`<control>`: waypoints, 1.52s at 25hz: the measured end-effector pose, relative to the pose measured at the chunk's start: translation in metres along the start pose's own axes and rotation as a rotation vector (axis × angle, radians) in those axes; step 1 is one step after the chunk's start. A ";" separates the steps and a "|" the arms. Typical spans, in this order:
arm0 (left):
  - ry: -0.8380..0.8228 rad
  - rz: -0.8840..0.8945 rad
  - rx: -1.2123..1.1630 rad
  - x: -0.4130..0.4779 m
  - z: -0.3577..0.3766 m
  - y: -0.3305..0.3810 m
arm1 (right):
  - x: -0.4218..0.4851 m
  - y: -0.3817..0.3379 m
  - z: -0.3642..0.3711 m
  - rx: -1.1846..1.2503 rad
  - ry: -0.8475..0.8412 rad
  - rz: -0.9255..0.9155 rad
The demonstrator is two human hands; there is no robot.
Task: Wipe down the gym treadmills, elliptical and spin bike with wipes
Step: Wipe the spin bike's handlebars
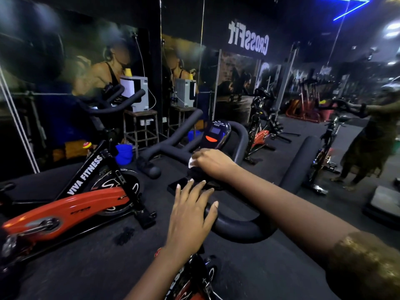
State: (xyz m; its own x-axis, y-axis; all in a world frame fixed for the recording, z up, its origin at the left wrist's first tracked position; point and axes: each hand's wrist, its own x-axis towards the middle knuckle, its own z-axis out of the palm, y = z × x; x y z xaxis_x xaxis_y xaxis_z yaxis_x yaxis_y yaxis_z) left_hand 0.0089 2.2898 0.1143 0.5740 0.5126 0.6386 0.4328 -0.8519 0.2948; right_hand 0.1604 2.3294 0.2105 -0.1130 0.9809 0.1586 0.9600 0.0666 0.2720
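Wiping the spin bike handlebar [238, 230] centre: right hand [213, 162] fingers clamp the wipe [192, 163], left hand [190, 215] fingers rest spread on it. Next, likely: console [216, 135].

Handlebar [238, 232] matt foam; console [216, 134] glossy plastic; wipe [191, 162] soft, crumpled; neighbouring bike's chain guard [71, 210] glossy plastic; floor [281, 269] matt.

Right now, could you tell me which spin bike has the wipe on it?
The nearest bike: the right hand holds the white wipe on its handlebar, below the console. The left bike stands untouched.

Two hands [190, 219] [213, 162], one wipe [191, 162], two bikes [65, 211] [238, 231]
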 end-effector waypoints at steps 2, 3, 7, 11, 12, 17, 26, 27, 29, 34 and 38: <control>0.020 -0.001 -0.020 -0.001 0.003 -0.002 | -0.015 0.007 0.004 -0.002 0.065 -0.041; 0.035 -0.001 -0.031 -0.001 0.003 -0.003 | -0.025 0.012 0.006 0.013 0.085 -0.063; 0.046 0.016 -0.070 -0.002 0.005 -0.004 | -0.075 0.018 0.012 0.004 0.243 -0.089; 0.034 0.040 -0.099 -0.002 0.004 -0.007 | -0.122 0.022 0.011 0.002 0.276 -0.139; 0.030 0.051 -0.113 -0.002 0.004 -0.008 | -0.133 0.023 0.008 0.001 0.248 -0.135; 0.006 0.083 -0.157 -0.004 0.004 -0.010 | -0.172 0.029 -0.014 0.120 0.229 0.009; -0.051 0.384 0.005 0.033 -0.001 0.004 | -0.074 0.021 0.010 0.182 0.603 0.468; -0.072 0.397 0.010 0.035 0.000 0.006 | -0.082 0.017 0.014 0.213 0.606 0.465; -0.101 0.406 0.012 0.034 0.004 0.006 | -0.104 0.005 0.018 0.269 0.542 0.448; -0.066 0.454 0.016 0.031 0.008 0.002 | -0.163 0.014 -0.020 0.226 0.230 0.417; -0.112 0.453 0.031 0.032 0.010 0.003 | -0.186 0.045 -0.037 0.004 0.378 0.662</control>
State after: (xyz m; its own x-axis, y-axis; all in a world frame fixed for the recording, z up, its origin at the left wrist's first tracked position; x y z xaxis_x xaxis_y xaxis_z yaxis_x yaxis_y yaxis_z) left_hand 0.0358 2.3051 0.1284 0.7804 0.0997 0.6172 0.1413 -0.9898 -0.0187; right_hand 0.2154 2.1428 0.2288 0.4071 0.6867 0.6022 0.8588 -0.5123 0.0036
